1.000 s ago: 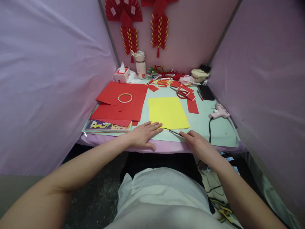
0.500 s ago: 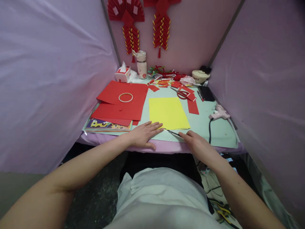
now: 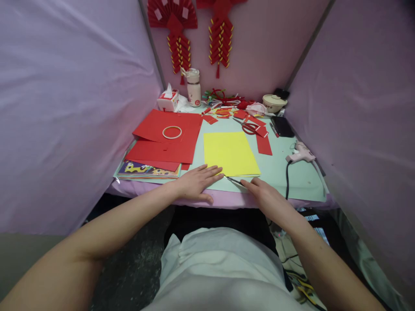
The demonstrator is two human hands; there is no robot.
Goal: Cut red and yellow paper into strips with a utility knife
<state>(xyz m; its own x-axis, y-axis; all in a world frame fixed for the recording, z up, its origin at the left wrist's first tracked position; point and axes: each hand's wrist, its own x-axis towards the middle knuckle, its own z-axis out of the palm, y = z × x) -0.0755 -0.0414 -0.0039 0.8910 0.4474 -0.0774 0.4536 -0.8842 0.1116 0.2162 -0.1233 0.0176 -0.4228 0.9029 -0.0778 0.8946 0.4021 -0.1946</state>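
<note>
A yellow sheet of paper [image 3: 231, 153] lies flat near the front middle of the table. My left hand [image 3: 199, 183] rests flat with fingers stretched, its fingertips on the sheet's lower left corner. From the right, my right hand [image 3: 262, 192] is closed around a thin dark tool [image 3: 234, 180], whose pointed tip reaches the sheet's front edge beside my left fingertips. What kind of tool it is cannot be made out. Red sheets [image 3: 162, 151] lie to the left, with a white ring [image 3: 172, 132] on top.
Behind the yellow sheet are red-handled scissors [image 3: 249, 128] and red paper strips [image 3: 264, 144]. A glue gun [image 3: 301, 153] with a cable and a phone [image 3: 282, 126] lie at the right. A bottle [image 3: 194, 88], tissue box [image 3: 168, 101] and lidded bowl [image 3: 274, 103] stand at the back.
My right hand has shifted very slightly left with the thin tool. The whole view has moved a little; my left hand stays flat on the sheet's corner.
</note>
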